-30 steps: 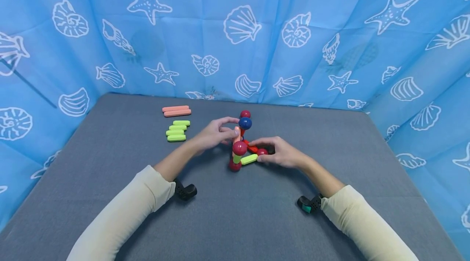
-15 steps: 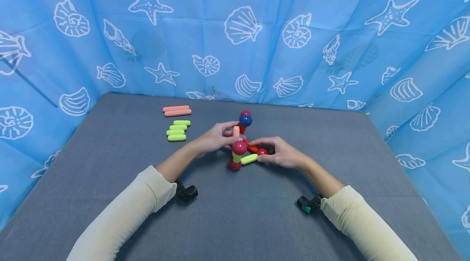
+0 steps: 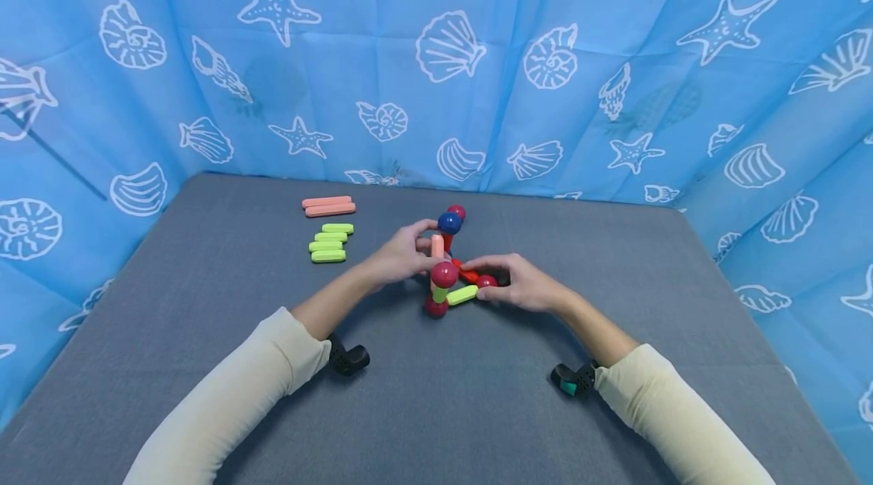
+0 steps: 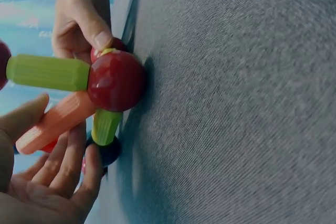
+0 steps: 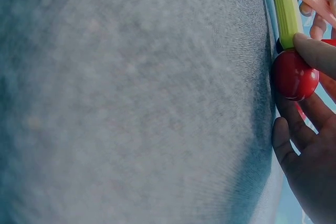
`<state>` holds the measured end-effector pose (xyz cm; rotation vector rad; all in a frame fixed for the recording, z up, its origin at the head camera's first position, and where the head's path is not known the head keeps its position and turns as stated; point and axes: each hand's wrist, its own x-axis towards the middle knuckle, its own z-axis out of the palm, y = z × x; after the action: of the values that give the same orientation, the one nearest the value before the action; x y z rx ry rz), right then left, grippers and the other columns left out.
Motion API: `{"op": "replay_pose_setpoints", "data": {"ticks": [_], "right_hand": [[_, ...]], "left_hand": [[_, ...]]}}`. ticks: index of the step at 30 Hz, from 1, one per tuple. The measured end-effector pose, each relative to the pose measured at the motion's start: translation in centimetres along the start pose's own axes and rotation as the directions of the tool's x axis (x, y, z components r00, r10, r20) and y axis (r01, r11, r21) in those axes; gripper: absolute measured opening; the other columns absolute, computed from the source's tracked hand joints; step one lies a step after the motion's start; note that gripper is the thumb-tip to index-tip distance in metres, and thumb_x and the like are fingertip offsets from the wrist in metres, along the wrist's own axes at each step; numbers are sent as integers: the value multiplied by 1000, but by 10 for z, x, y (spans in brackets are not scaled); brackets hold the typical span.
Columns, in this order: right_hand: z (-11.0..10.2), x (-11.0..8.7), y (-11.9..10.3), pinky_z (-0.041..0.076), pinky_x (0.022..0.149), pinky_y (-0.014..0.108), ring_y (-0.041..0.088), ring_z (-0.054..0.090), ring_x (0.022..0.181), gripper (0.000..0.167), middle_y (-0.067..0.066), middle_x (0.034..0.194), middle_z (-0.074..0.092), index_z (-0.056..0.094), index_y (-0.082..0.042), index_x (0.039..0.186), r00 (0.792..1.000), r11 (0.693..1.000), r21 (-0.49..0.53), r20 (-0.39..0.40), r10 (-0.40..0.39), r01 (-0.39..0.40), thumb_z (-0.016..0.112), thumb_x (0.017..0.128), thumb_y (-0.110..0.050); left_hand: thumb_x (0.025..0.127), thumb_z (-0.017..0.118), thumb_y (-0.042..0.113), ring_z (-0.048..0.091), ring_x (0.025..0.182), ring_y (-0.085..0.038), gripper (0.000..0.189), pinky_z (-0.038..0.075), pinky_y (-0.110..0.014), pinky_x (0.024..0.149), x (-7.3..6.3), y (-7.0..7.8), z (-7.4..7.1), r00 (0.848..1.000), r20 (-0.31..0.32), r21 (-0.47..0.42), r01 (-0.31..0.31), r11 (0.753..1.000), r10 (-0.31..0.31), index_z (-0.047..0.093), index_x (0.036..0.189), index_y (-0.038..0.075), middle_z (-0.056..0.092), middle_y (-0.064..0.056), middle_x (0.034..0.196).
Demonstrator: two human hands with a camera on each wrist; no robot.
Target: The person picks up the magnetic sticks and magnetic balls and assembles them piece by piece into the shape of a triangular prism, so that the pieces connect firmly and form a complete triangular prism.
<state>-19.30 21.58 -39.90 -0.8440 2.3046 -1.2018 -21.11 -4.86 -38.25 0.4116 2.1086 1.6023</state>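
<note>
A structure of coloured balls and rods stands mid-table. My left hand [image 3: 402,256] holds a slanting coral rod [image 4: 56,121] between thumb and fingers; its low end meets a red ball [image 4: 116,81]. Rising from that ball, a green rod [image 4: 48,73] carries another red ball [image 3: 445,274]. My right hand [image 3: 521,284] grips a red ball [image 5: 295,75] at the structure's right corner, its thumb against the end of a flat green rod [image 5: 287,14]. A blue ball [image 3: 449,223] sits high beside the left fingers. Red rods [image 3: 468,275] lie partly hidden behind.
Left of the structure, two loose coral rods [image 3: 330,209] lie side by side. Several loose green rods [image 3: 328,246] are stacked in a row just in front of them. A blue shell-print curtain [image 3: 450,91] hangs behind the grey table [image 3: 464,409].
My left fingers have shifted round the coral rod, which stands more upright in the head view. The blue ball has moved slightly left. The right hand stays on its red ball.
</note>
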Motion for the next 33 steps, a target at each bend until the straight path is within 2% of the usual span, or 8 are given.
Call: {"op": "replay_pose_setpoints", "data": {"ticks": [3, 6, 11, 16, 23, 26, 28, 33], "right_hand": [[0, -1, 0, 46, 96, 43, 24, 58, 108, 49, 10, 132, 61, 57, -5, 138, 1000, 1000, -6, -2, -8, 8, 70, 92, -11], [0, 0, -2, 46, 95, 43, 24, 57, 107, 48, 9, 132, 61, 57, -6, 138, 1000, 1000, -7, -3, -11, 11, 70, 92, -11], [0, -1, -2, 46, 96, 44, 24, 57, 108, 48, 11, 132, 61, 56, -5, 138, 1000, 1000, -5, -3, -21, 21, 70, 92, -11], [0, -1, 0, 46, 97, 44, 24, 57, 110, 48, 10, 133, 60, 56, -5, 139, 1000, 1000, 5, 2, -18, 18, 70, 93, -11], [1, -2, 0, 47, 94, 41, 24, 58, 109, 48, 12, 133, 60, 55, -5, 139, 1000, 1000, 2, 1, -30, 30, 69, 93, -12], [1, -2, 0, 47, 95, 41, 24, 58, 109, 48, 12, 132, 60, 55, -4, 139, 999, 999, -5, 2, -34, 34, 68, 94, -13], [1, -2, -1, 46, 97, 44, 25, 57, 110, 48, 13, 132, 60, 55, -4, 139, 999, 999, -4, 0, -33, 33, 68, 94, -12], [1, -2, 0, 44, 100, 48, 27, 56, 113, 48, 13, 132, 60, 56, -4, 138, 999, 999, -1, -2, -39, 39, 69, 93, -11]], "left_hand": [[92, 71, 13, 65, 105, -25, 69, 50, -45, 95, 0, 0, 3, 999, -44, 23, -19, 1000, 20, 35, 150, 13, 67, -13, 120], [94, 70, 21, 67, 104, -24, 67, 50, -46, 96, -2, -1, 3, 997, -59, 22, -48, 999, 49, 35, 150, 15, 67, -12, 118], [96, 68, 26, 66, 111, -25, 72, 48, -47, 99, -5, 1, 2, 995, -29, 49, -91, 995, 93, 29, 155, 16, 66, -13, 124], [95, 69, 28, 64, 114, -25, 79, 48, -48, 100, -3, 5, 3, 997, -1, 85, -81, 993, 81, 22, 158, 18, 67, -12, 125], [96, 68, 21, 67, 104, -24, 75, 53, -42, 92, -2, 3, 1, 995, 20, 41, -97, 994, 96, 24, 157, 15, 69, -12, 115], [96, 67, 18, 68, 102, -24, 67, 54, -41, 90, -8, 0, -11, 991, 23, 32, -132, 991, 132, 33, 153, 13, 70, -13, 112], [96, 68, 16, 69, 102, -23, 60, 53, -43, 91, -14, -2, -25, 985, 13, 54, -171, 984, 171, 40, 149, 12, 70, -15, 114], [94, 70, 10, 68, 105, -24, 44, 50, -42, 91, -34, -13, -71, 960, -91, 235, -239, 942, 266, 56, 136, 6, 71, -17, 111]]}}
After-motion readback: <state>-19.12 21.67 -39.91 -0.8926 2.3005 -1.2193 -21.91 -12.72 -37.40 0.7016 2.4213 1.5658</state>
